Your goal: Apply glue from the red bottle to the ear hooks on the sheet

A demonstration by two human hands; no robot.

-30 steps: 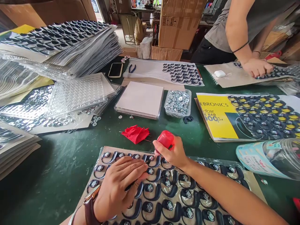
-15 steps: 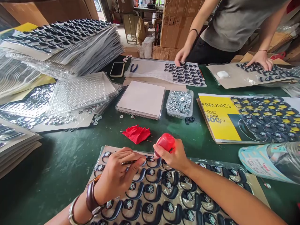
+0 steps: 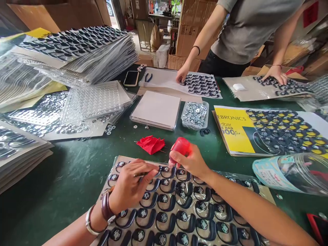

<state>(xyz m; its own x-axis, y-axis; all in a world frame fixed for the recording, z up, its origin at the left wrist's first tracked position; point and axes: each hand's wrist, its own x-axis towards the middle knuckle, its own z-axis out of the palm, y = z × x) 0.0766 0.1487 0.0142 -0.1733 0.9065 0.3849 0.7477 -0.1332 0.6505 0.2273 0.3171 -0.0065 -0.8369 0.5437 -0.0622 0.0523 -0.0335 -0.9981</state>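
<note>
My right hand is closed round a red squeeze bottle, tipped with its nozzle down by the top row of the sheet. Pinched in my left hand is a thin dark tool, probably tweezers, mostly hidden by the fingers; its tip is close to a small black part with a silvery round centre. Both hands are above a film-covered cardboard sheet bearing rows of black hook-shaped parts. A crumpled red cloth lies just beyond the sheet.
A clear tub of metal discs stands behind the bottle, beside stacked cards. At right are a yellow printed board and a lying jar. Tall sheet stacks fill the left. Across the table, a co-worker's hand handles black parts.
The view has shifted slightly. My hands stay at the sheet's top row, still gripping the bottle and thin tool. The co-worker's hand has moved left along the far sheet.
</note>
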